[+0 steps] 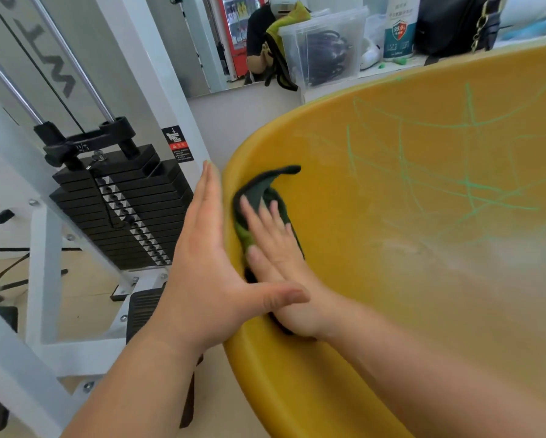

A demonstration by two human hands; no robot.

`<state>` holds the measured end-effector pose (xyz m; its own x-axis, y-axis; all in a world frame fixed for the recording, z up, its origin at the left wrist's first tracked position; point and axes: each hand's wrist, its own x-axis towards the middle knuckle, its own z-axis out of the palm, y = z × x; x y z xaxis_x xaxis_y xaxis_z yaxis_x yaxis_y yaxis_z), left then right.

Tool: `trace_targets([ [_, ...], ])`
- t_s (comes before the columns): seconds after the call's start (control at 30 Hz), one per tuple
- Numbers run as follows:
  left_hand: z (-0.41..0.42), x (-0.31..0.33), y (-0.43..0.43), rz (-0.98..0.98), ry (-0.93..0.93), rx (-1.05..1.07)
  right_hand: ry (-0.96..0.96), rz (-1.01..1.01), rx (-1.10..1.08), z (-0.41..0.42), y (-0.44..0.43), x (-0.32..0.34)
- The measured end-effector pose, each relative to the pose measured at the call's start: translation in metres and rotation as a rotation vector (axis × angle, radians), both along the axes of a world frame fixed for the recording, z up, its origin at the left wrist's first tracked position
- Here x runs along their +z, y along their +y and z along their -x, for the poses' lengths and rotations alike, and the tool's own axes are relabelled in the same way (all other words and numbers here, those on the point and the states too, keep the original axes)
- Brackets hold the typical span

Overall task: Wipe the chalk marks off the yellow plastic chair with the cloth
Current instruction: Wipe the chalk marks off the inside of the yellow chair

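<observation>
this is a gym room with a pale floor (249,115) and a big white weight machine (117,200) on the left, with a stack of black weights in it.

closest to us is the yellow chair (391,311). it is smooth, shiny plastic, shaped like a wide bowl, and it fills the right side of the view. low down, its inside looks pale and smudgy, a bit dusty. higher up there are green chalk marks (467,184), thin lines that cross each other like a messy net.

the left hand (202,263) is held up flat along the outside of the chair's left edge. its fingers are straight and close together, pointing up. the thumb sticks out to the side, over the other wrist. its grip is slack and holds nothing.

the right hand (275,248) is inside the chair, just by that same edge. it lies flat on the cloth (259,191), with the fingers spread apart and straight. its grip is not closed round the cloth; it only presses down on it. the cloth is dark green with a lighter green bit, bunched up, and one end pokes out past the fingertips.

far behind the chair are a clear box (325,49) with black cords in it, a white bottle (398,30) and a black bag (455,23).
</observation>
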<state>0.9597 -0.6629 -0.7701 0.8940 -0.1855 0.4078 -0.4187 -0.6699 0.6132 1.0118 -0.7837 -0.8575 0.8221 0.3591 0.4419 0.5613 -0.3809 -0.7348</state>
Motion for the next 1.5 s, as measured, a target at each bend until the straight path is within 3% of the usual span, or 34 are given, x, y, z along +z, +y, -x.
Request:
trace_targets([
  [0.1, -0.016, 0.002, 0.010, 0.071, 0.049, -0.015, -0.024, 0.085, 0.162, 0.038, -0.013, -0.020],
  [0.17, -0.022, 0.001, 0.013, 0.073, 0.039, -0.036, -0.008, 0.168, 0.149, 0.028, -0.018, -0.020],
  [0.27, -0.022, -0.002, 0.014, 0.068, 0.014, -0.072, -0.015, 0.217, -0.072, -0.029, -0.010, 0.001],
  [0.37, -0.020, -0.005, 0.014, 0.089, 0.023, -0.066, 0.105, 0.051, -0.323, -0.090, -0.006, 0.039],
  [0.43, -0.020, -0.006, 0.014, 0.095, 0.017, -0.073, 0.131, -0.047, -0.376, -0.101, 0.003, 0.047],
  [0.5, -0.022, -0.007, 0.016, 0.091, 0.004, -0.078, 0.095, -0.063, -0.315, -0.084, 0.016, 0.037],
  [0.63, -0.026, -0.007, 0.019, 0.029, -0.009, -0.048, 0.045, 0.097, -0.063, 0.002, 0.010, -0.006],
  [0.73, -0.026, -0.003, 0.018, -0.115, -0.002, 0.023, 0.193, 0.268, 0.102, 0.059, -0.031, -0.033],
  [0.8, -0.025, 0.001, 0.014, -0.297, -0.015, 0.090, 0.260, 0.433, 0.086, 0.073, -0.059, -0.048],
  [0.93, -0.021, 0.006, -0.012, -0.628, -0.126, 0.191, 0.329, 0.683, -0.161, 0.050, -0.115, -0.082],
  [1.03, -0.011, 0.002, -0.033, -0.708, -0.146, 0.144, 0.425, 0.748, -0.418, 0.022, -0.141, -0.096],
  [1.1, -0.007, -0.004, -0.045, -0.756, -0.095, 0.102, 0.478, 0.729, -0.475, 0.018, -0.133, -0.095],
  [1.33, -0.002, -0.030, -0.082, -0.985, 0.170, -0.024, 0.474, 0.642, 0.055, 0.134, -0.115, -0.065],
  [1.5, 0.017, -0.047, -0.121, -1.052, 0.243, -0.182, 0.622, 0.772, 0.120, 0.194, -0.188, -0.054],
])
